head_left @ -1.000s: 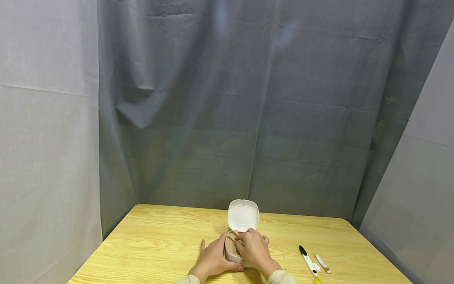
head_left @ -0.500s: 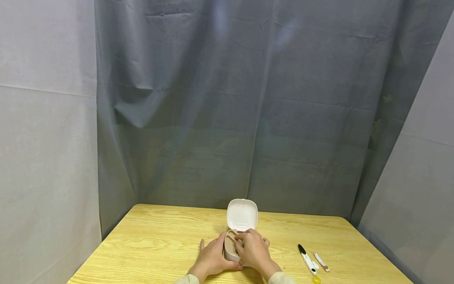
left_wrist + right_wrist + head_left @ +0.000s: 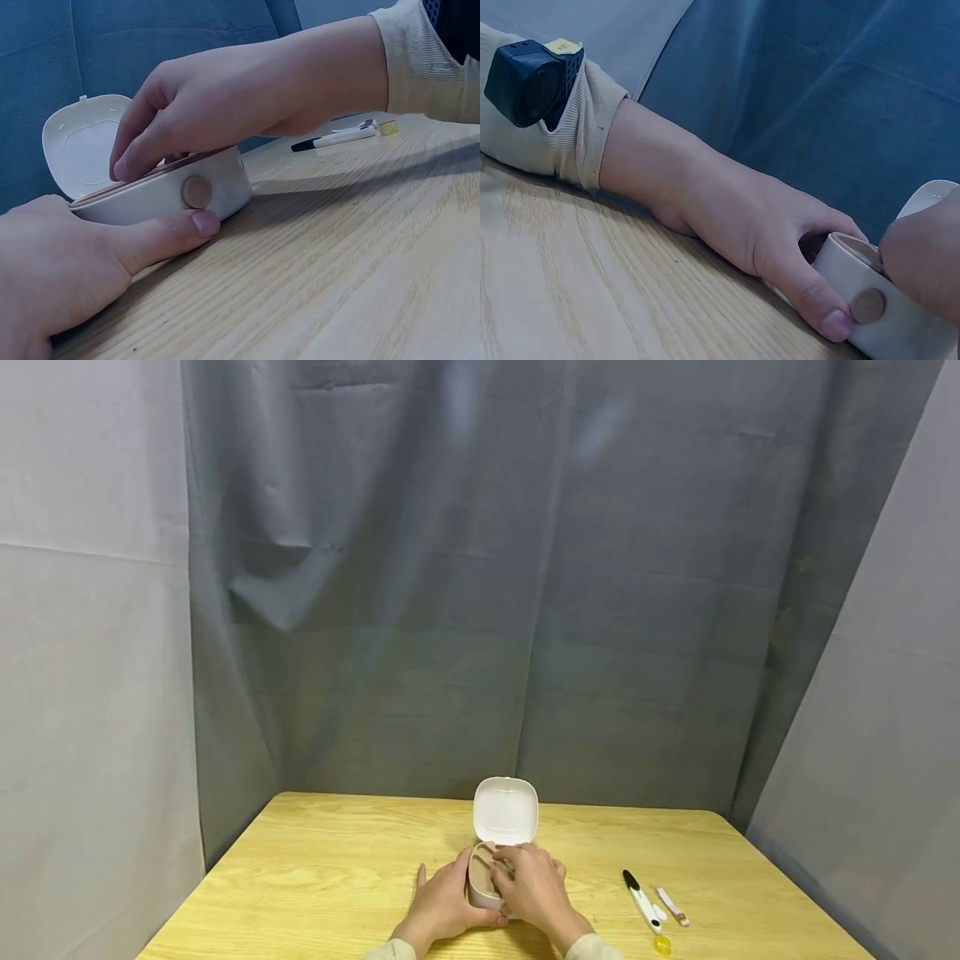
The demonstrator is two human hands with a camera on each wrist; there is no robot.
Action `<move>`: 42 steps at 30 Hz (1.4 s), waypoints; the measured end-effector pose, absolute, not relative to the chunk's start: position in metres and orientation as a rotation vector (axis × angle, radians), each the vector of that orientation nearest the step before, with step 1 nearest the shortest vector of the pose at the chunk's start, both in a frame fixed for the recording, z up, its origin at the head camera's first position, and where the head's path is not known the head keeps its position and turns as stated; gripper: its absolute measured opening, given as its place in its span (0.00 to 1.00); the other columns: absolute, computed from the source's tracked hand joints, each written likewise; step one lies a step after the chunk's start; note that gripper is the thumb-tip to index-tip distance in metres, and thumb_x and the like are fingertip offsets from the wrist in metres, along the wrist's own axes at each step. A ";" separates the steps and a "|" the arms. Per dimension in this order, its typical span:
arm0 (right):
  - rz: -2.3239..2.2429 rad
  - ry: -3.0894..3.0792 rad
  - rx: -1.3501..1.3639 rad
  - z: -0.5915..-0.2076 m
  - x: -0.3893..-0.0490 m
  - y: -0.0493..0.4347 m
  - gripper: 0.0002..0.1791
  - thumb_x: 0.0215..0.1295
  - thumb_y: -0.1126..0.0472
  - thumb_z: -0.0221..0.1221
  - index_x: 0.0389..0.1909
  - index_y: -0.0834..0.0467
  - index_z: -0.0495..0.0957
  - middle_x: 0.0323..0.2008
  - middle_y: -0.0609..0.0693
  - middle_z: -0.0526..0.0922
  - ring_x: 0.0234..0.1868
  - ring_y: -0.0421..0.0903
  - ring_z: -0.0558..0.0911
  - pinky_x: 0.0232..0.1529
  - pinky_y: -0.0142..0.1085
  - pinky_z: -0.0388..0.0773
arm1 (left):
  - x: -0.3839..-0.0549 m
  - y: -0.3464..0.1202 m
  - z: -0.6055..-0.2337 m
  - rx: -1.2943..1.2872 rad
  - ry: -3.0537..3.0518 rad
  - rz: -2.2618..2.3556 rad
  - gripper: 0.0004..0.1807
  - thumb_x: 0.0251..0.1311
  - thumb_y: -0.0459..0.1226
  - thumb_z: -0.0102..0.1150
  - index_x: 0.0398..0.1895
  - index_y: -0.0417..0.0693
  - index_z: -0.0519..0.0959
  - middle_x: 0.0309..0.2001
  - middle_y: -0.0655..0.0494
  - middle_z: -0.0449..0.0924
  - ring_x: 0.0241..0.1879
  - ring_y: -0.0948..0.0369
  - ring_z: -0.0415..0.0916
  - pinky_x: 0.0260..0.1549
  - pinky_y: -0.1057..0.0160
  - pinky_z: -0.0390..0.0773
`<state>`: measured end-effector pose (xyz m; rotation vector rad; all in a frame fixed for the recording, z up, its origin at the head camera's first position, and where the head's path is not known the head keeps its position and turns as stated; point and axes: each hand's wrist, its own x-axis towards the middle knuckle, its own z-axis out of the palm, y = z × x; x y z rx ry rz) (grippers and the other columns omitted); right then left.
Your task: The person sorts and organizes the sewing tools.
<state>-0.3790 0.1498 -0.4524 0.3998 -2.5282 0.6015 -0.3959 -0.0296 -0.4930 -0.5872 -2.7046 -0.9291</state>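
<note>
A small white box point(image 3: 486, 902) with rounded corners stands on the table, its hinged lid point(image 3: 506, 811) raised at the back. Inside it lies a beige insert point(image 3: 482, 878) with slots. My left hand point(image 3: 441, 903) grips the box from the left side; the thumb lies along the front, by a round beige button point(image 3: 196, 192). From the right, my right hand point(image 3: 534, 887) reaches over the box with bent fingers, its fingertips down at the insert. Whether they pinch something there is hidden by the hand.
To the right on the wooden table point(image 3: 337, 860) lie a slim white tool with a black tip point(image 3: 642, 902), a small white piece point(image 3: 660, 912), a pale strip with a metallic-looking end point(image 3: 672, 906) and a yellow round piece point(image 3: 662, 945). Grey curtains point(image 3: 405, 610) hang behind.
The head view has turned slightly right, so everything sits a little further left in it. Both hands keep their places at the box, with barely visible finger movement.
</note>
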 end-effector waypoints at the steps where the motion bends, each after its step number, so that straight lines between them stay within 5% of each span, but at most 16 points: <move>1: 0.601 -2.522 0.399 -0.451 -0.379 0.150 0.09 0.63 0.55 0.71 0.43 0.50 0.90 0.46 0.49 0.87 0.46 0.56 0.84 0.45 0.70 0.72 | -0.396 -0.029 -0.493 -0.586 -2.705 -0.930 0.70 0.37 0.74 0.74 0.79 0.45 0.60 0.66 0.48 0.77 0.63 0.45 0.75 0.64 0.19 0.43; 23: 0.649 -2.238 0.219 -0.441 -0.381 0.218 0.07 0.68 0.60 0.66 0.44 0.53 0.89 0.39 0.48 0.89 0.42 0.52 0.86 0.39 0.58 0.77 | -0.394 -0.032 -0.491 -0.608 -2.665 -0.969 0.66 0.36 0.70 0.78 0.77 0.48 0.63 0.64 0.49 0.79 0.62 0.45 0.76 0.62 0.17 0.42; 42: 0.727 -2.479 -0.009 -0.446 -0.364 0.319 0.15 0.72 0.62 0.59 0.56 0.57 0.85 0.51 0.57 0.85 0.47 0.59 0.84 0.37 0.61 0.79 | -0.396 -0.033 -0.493 -0.595 -2.681 -0.981 0.67 0.35 0.73 0.76 0.78 0.49 0.63 0.65 0.50 0.78 0.63 0.46 0.75 0.63 0.18 0.41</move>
